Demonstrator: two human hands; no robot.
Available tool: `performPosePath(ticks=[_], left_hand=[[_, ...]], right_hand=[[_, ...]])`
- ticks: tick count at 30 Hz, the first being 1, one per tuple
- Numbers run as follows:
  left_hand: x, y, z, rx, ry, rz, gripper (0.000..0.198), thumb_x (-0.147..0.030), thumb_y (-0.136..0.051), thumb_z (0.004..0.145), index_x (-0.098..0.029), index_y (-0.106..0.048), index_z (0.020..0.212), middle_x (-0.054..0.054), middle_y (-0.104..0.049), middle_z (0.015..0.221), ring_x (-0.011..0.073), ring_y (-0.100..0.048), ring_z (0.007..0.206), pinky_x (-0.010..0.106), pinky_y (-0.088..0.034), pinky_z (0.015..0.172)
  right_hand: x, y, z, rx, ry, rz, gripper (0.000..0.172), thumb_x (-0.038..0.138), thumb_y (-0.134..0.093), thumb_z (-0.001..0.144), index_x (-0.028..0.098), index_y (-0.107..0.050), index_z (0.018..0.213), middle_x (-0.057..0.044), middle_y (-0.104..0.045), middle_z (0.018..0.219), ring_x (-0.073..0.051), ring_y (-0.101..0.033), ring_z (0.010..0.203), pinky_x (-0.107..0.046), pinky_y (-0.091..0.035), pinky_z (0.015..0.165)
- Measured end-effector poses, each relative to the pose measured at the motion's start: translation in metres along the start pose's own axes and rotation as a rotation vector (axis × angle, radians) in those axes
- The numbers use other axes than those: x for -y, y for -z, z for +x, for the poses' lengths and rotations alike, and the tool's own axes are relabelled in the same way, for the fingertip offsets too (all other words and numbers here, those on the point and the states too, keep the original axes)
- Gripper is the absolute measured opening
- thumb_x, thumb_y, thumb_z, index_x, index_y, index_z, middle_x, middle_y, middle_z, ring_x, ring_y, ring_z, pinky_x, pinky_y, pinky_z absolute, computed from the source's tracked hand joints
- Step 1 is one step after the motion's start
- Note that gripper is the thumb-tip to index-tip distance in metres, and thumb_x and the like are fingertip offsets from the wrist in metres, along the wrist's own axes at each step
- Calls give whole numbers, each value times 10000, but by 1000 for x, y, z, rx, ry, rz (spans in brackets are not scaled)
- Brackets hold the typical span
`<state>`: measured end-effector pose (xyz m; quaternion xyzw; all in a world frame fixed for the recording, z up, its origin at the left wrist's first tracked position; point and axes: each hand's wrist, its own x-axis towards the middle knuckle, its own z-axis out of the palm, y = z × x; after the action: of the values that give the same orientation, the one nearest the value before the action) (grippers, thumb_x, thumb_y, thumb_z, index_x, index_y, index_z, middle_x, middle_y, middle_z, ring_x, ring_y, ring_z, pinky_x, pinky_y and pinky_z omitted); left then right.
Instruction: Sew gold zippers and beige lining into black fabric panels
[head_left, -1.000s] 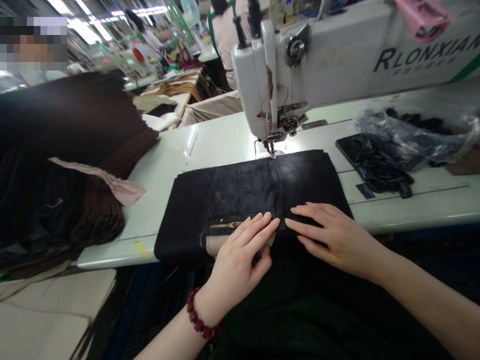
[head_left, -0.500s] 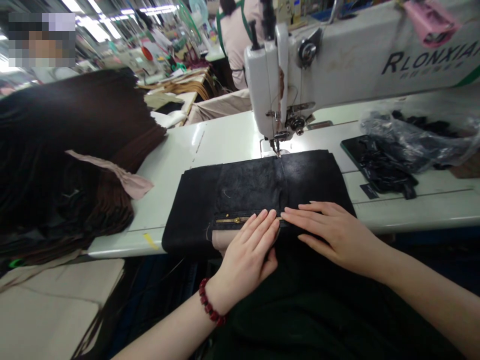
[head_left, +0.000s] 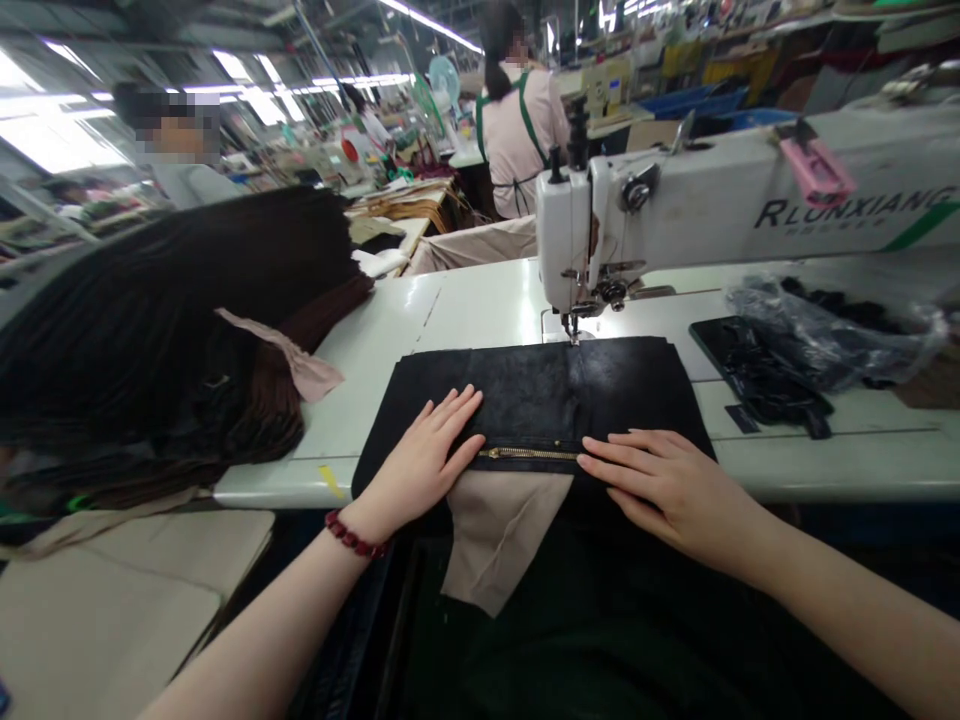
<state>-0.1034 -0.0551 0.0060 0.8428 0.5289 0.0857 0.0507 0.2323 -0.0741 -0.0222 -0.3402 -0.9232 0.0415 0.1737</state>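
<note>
My left hand [head_left: 421, 455] and right hand [head_left: 671, 485] are lying flat, fingers extended, gripping nothing, on black panel [head_left: 525, 385] by presser foot [head_left: 574, 333]; zipper [head_left: 534, 454] seems fitted, beige cloth [head_left: 508, 530] hanging loose, remaining stitching unclear

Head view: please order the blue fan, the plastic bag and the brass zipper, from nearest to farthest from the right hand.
1. Brass zipper: just left of the right hand.
2. Plastic bag: beyond, to the right.
3. Blue fan: far background, left.
</note>
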Motion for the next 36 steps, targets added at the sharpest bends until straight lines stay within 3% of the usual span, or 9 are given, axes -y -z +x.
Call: performPosePath(ticks=[2, 6, 13, 21, 26, 28, 31, 34, 36], left_hand=[[11, -5, 0, 16, 15, 30, 563, -440, -348, 1023, -269, -204, 1540, 56, -255, 1596, 217, -234, 1477, 499, -218, 1203], [13, -11, -2, 19, 20, 65, 588, -464, -333, 1022, -264, -167, 1549, 58, -220, 1608, 213, -222, 1481, 486, -191, 1212], [19, 1, 6, 4, 6, -9, 566, -537, -459, 957, -279, -393, 1456, 52, -397, 1528, 241, -377, 1401, 456, -295, 1168], [18, -4, 5, -19, 33, -18, 564, -552, -511, 921, -298, -432, 1418, 62, -413, 1497, 282, -383, 1369, 493, -292, 1125], [17, 10, 14, 19, 35, -25, 578, -597, -581, 860, -272, -513, 1333, 70, -477, 1425, 293, -437, 1304, 502, -338, 1085], [10, 18, 27, 18, -27, -30, 491, -569, -586, 869, -255, -578, 1246, 65, -539, 1355, 282, -471, 1267, 493, -348, 1082], [-12, 22, 55, 22, -274, -95, 321, -380, -493, 961, -253, -587, 1241, 48, -571, 1340, 227, -467, 1298, 446, -332, 1120], [-35, 13, 86, 102, -567, -141, 381, -189, -433, 961, -247, -541, 1321, 35, -566, 1372, 187, -427, 1358, 415, -289, 1171], [-45, 4, 104, 140, -676, -137, 421, -110, -407, 934, -229, -548, 1313, 28, -583, 1355, 173, -435, 1358, 406, -251, 1200]], right_hand=[[-1, -1, 0, -6, 5, 7, 453, 256, -476, 968, 340, -469, 1413, 61, -490, 1461, -206, -495, 1261, -454, -425, 1031], [-3, -2, -2, -31, 13, 20, 474, 246, -499, 953, 340, -468, 1416, 31, -508, 1448, -209, -507, 1257, -452, -440, 1012], [-3, -1, -1, -70, 11, 59, 462, 217, -523, 926, 344, -526, 1370, 13, -567, 1391, -202, -535, 1239, -438, -450, 996], [-4, -5, -4, -66, 1, 58, 437, 231, -495, 944, 325, -526, 1370, 28, -539, 1419, -202, -505, 1263, -439, -402, 1036], [-4, -4, -4, -87, 5, 53, 451, 223, -517, 925, 334, -537, 1362, 5, -561, 1398, -215, -532, 1230, -446, -426, 994], [-3, -3, -3, -95, 7, 58, 456, 218, -526, 917, 342, -545, 1355, 1, -572, 1386, -214, -543, 1217, -442, -438, 979], [-3, -2, -3, -99, 11, 59, 460, 218, -531, 913, 351, -546, 1354, 1, -579, 1379, -217, -545, 1211, -444, -447, 966], [-4, -2, -3, -102, 10, 56, 461, 228, -532, 915, 352, -542, 1358, 6, -576, 1382, -222, -541, 1212, -448, -448, 962], [-4, -2, -3, -95, 9, 57, 460, 232, -526, 920, 353, -534, 1365, 11, -570, 1388, -220, -538, 1215, -449, -444, 967]])
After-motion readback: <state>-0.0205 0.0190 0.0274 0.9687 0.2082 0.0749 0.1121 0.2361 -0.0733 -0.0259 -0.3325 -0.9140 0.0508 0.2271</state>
